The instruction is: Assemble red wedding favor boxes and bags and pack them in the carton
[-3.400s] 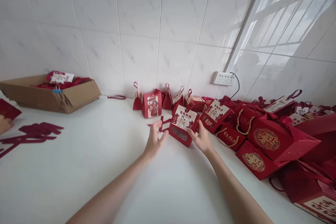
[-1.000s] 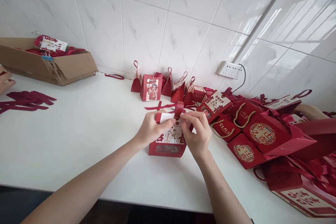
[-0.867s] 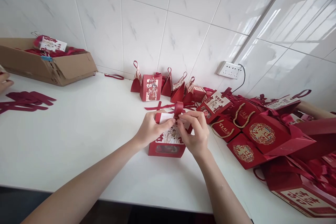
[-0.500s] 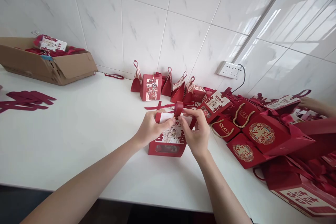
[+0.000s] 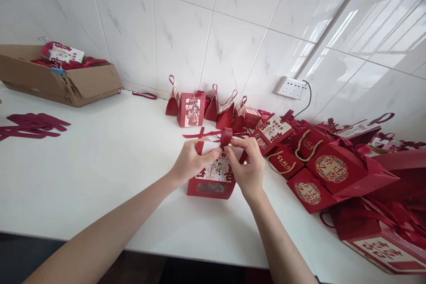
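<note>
A red gift box (image 5: 210,188) with a clear oval window and a white printed card stands upright on the white table in front of me. From its top edge rises a looped red ribbon (image 5: 226,136). My left hand (image 5: 195,159) is closed on the upper left of the box, its thumb pressed on the card near the ribbon's base. My right hand (image 5: 248,164) pinches the ribbon's base and the box top from the other side. The fingertips of both hands nearly meet there, and the exact grip behind the box is hidden.
A cardboard box (image 5: 93,84) of red items stands at the left back, with cut ribbon strips (image 5: 36,124) before it. Small red boxes (image 5: 191,111) line the tiled wall. Many red gift boxes (image 5: 333,166) crowd the right side, below a wall socket (image 5: 291,88).
Both hands stay at the top of the box with barely any movement. Another person's hand at the far right has left the view.
</note>
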A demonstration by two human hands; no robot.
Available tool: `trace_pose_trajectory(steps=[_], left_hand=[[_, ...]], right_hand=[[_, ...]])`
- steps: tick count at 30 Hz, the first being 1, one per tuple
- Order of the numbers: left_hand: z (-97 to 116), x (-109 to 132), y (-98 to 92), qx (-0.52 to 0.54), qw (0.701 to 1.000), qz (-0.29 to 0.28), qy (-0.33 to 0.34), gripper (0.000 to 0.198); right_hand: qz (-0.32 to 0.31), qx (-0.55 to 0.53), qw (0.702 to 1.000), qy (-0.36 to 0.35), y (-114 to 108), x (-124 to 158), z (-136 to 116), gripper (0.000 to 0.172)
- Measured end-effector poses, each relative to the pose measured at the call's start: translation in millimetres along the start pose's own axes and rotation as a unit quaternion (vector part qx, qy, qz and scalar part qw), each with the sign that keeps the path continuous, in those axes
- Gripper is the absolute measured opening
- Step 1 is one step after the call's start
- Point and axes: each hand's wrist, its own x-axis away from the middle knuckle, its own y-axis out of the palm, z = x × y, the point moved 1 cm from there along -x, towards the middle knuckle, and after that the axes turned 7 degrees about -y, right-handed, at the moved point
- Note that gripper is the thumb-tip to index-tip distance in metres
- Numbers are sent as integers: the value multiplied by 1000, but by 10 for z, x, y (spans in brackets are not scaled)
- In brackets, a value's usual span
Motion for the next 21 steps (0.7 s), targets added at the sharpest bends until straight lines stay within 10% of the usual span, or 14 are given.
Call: trace_pose_trajectory(steps=[13, 21], left_hand=[[4, 38, 22, -14, 999, 50, -4, 37], [18, 56, 41, -40, 993, 114, 1, 24]], right_hand=[[-11, -25, 1000, -11, 5, 0, -30, 10], [-43, -96, 989, 100, -10, 31, -8, 13]])
